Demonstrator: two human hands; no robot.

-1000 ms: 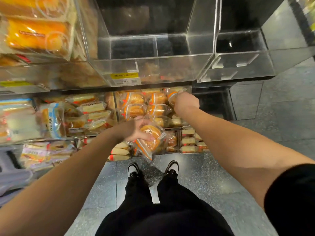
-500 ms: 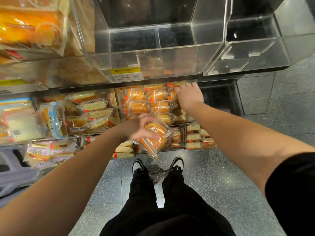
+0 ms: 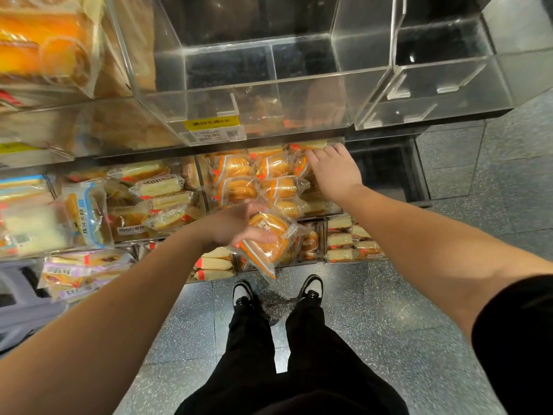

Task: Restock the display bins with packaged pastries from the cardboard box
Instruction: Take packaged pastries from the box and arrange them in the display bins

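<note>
Large clear display bins [image 3: 299, 94] stand in the far part of the scene, above the grey speckled floor [image 3: 419, 339]. Under them, a lower bin [image 3: 203, 187] in the middle holds many wrapped round pastries [image 3: 239, 190]. The right hand [image 3: 336, 169] lies palm down on the right side of this pile, its fingers nearly straight and touching the far packets. The left hand [image 3: 236, 224], nearer, grips one packaged pastry [image 3: 267, 239] with curled fingers, just in front of the bin. The cardboard box is not in view.
</note>
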